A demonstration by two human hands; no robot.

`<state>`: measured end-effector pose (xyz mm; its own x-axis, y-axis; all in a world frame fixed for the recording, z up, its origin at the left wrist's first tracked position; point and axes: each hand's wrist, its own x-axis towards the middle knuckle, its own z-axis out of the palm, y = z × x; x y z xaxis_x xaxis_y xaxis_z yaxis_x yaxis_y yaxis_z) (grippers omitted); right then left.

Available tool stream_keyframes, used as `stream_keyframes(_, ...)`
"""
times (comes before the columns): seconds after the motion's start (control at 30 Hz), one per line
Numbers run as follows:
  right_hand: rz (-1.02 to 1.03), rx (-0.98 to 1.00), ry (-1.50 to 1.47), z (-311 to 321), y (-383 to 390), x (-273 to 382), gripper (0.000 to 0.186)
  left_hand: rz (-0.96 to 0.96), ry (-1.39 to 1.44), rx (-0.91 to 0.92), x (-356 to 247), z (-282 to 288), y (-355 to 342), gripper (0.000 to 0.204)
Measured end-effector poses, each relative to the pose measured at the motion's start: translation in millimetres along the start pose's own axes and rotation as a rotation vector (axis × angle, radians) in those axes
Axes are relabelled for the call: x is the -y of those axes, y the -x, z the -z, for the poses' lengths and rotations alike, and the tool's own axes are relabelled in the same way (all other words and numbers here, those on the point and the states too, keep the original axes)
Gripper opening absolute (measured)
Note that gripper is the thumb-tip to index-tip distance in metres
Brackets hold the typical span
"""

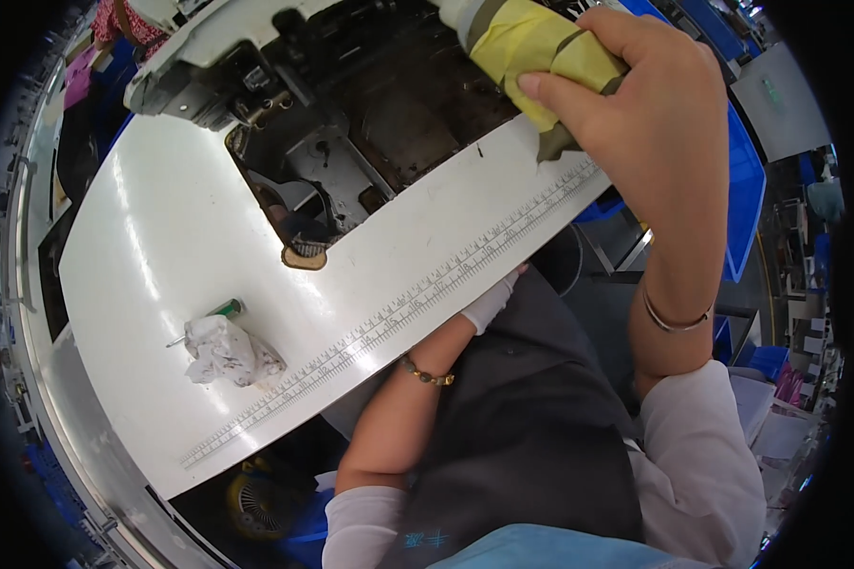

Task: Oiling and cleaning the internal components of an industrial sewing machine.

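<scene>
White bench's front edge partly hides your left hand; I can't tell its grip. Your right hand pinches yellow cloth, maybe to steady it.

A white tabletop fills the left and middle of the view, a ruler scale along its near edge and a pale streak of light glaring across its left part. Beyond its left side runs a long, pale worktop edge, with pink material farther up. To the right, a large blue bin stands near a light grey panel, above grey floor marked by a yellow line. Clutter toward the rim is too small to tell.
</scene>
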<state>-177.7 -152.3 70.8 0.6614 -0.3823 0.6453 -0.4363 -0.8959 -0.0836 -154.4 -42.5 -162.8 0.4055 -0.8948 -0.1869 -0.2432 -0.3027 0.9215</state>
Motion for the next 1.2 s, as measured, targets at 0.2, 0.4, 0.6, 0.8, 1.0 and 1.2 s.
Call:
stream_keyframes(0.2, -0.481, 0.265, -0.676, -31.5, 23.1, -16.8, 0.03, -0.04, -0.089, -0.02, 9.2, -0.7, -0.1, 0.02)
stream_keyframes(0.4, -1.148, 0.438, -2.156, -57.9, 47.8, -7.4, 0.031, -0.3, -0.482, -0.107, -7.2, 11.6, 2.9, 0.024)
stream_keyframes(0.6, -1.175, 0.596, -2.477, -65.9, 60.9, 27.0, 0.031, -0.111, -0.369, -0.089, -4.2, -1.5, -20.5, 0.025)
stream_keyframes(0.8, -1.143, 0.661, -2.691, -57.3, 54.2, 49.5, 0.04, 0.053, -0.241, -0.074, 1.8, 5.5, 4.1, 0.026)
stream_keyframes(1.0, -1.002, 0.641, -2.709, -58.3, 48.7, 48.0, 0.041, 0.195, -0.092, -0.063, 11.8, 1.1, 23.5, 0.027)
stream_keyframes(1.2, -0.986, 0.627, -2.672, -70.4, 30.2, 39.4, 0.042, 0.342, 0.071, -0.042, 18.2, -2.6, 15.1, 0.028)
